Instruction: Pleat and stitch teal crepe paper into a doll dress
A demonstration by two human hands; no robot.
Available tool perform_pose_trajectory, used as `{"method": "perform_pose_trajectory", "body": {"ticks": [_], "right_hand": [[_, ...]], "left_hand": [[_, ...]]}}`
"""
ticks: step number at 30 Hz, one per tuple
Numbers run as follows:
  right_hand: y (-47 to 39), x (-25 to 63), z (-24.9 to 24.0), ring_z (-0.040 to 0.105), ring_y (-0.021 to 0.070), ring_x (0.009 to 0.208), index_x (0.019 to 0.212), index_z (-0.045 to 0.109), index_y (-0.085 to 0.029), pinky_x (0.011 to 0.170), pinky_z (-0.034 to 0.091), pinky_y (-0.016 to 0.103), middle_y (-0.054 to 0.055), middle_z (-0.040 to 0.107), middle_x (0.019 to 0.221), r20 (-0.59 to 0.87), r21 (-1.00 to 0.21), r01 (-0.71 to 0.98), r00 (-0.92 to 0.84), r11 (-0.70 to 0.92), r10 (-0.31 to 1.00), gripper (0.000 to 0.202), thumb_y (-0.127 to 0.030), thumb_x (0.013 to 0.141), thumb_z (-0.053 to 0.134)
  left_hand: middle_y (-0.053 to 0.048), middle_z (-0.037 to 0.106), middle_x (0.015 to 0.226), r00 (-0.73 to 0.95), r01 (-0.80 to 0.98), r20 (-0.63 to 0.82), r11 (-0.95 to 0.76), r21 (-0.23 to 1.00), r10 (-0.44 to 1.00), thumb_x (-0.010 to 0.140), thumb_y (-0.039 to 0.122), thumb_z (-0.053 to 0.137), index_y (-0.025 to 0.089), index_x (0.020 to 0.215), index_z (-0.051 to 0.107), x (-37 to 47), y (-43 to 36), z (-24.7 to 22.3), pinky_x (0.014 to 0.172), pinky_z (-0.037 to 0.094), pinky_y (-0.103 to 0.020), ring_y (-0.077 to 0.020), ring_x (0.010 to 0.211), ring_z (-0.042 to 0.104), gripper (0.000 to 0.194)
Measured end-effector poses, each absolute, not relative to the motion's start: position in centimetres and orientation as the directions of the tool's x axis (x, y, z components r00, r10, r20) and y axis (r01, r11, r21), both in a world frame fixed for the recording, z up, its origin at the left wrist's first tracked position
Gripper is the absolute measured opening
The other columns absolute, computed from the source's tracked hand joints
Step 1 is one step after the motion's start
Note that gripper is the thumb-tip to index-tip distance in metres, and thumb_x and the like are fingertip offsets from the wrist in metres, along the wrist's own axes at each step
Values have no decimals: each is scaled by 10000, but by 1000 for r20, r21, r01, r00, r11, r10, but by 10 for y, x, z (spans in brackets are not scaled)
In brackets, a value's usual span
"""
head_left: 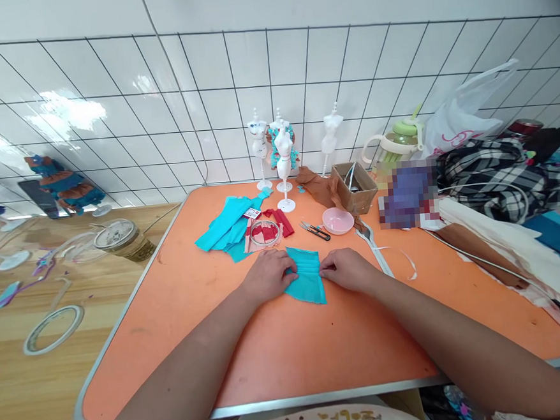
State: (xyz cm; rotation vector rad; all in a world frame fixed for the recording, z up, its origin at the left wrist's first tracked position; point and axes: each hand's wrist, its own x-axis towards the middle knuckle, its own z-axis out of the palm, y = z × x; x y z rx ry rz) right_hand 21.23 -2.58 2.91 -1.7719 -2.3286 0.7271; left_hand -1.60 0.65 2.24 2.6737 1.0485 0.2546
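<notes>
A small turquoise piece of cloth (306,278), with folds running across its middle, lies on the orange table. My left hand (270,276) pinches its left edge between thumb and fingers. On the opposite side, my right hand (349,270) has its thumb and fingers pressed together at the right edge. Just beyond the cloth are thread snips (316,231), a pink bowl (338,220) and a roll of tape (265,233) on red cloth strips (281,219). More turquoise cloth (228,225) is heaped behind my left hand.
White mini dress forms (284,162) stand at the back near the tiled wall. A cardboard box (355,189) sits by brown cloth (321,188). Fabrics (484,247) and a plaid cloth (488,170) crowd the right. A jar (123,240) stands left, on the wooden surface.
</notes>
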Motion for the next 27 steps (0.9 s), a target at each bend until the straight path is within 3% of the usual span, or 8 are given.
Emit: {"method": "perform_pose_trajectory", "body": {"ticks": [4, 7, 12, 17, 21, 24, 27], "right_hand": [[-41, 213, 32, 596, 155, 755, 823, 704, -243, 592, 332, 245, 11, 693, 855, -104, -376, 915, -201, 149, 974, 190, -246, 810, 515], [-47, 212, 29, 590, 138, 749, 916, 690, -268, 586, 338, 235, -14, 692, 857, -83, -475, 874, -156, 98, 984, 176, -304, 792, 571], [-45, 208, 19, 582, 128, 720, 850, 695, -278, 559, 323, 229, -33, 687, 817, -121, -536, 843, -139, 53, 983, 136, -341, 777, 600], [-42, 210, 15, 575, 125, 732, 795, 679, -253, 570, 321, 230, -20, 662, 823, -80, -486, 863, -199, 136, 977, 158, -263, 824, 524], [-45, 214, 18, 582, 128, 781, 903, 676, -262, 618, 349, 235, -10, 653, 879, -20, -472, 856, -249, 211, 968, 210, -241, 862, 471], [-51, 212, 20, 578, 124, 767, 986, 645, -254, 631, 363, 237, -4, 639, 890, 31, -494, 849, -195, 185, 980, 207, -260, 861, 480], [-56, 206, 21, 571, 132, 778, 942, 633, -253, 623, 356, 240, -6, 617, 888, 3, -489, 855, -197, 173, 980, 178, -350, 803, 581]], "left_hand": [[-41, 620, 849, 706, 657, 63, -686, 313, 705, 851, 381, 561, 220, 875, 668, -16, 7, 22, 780, 375, -336, -204, 869, 550, 194], [-33, 624, 849, 704, 655, 75, -686, 317, 706, 843, 372, 574, 230, 868, 667, -16, 7, 21, 782, 370, -339, -207, 878, 550, 172], [-24, 620, 837, 701, 652, 101, -692, 310, 706, 840, 369, 582, 235, 857, 664, -17, 9, 15, 801, 368, -343, -202, 875, 548, 158], [-40, 616, 865, 701, 647, 143, -707, 284, 699, 877, 342, 530, 217, 862, 660, -19, 9, 20, 822, 376, -351, -201, 895, 544, 181], [-54, 617, 932, 743, 576, 222, -772, 269, 631, 923, 358, 444, 213, 942, 651, -14, 3, 28, 815, 393, -330, -192, 905, 539, 253], [-52, 630, 906, 793, 545, 152, -799, 256, 590, 910, 399, 468, 218, 991, 656, -8, 0, 24, 761, 408, -313, -193, 865, 548, 273], [-48, 633, 871, 776, 582, 101, -769, 264, 622, 890, 420, 500, 212, 941, 669, -6, 0, 16, 733, 414, -305, -192, 847, 558, 273]]}}
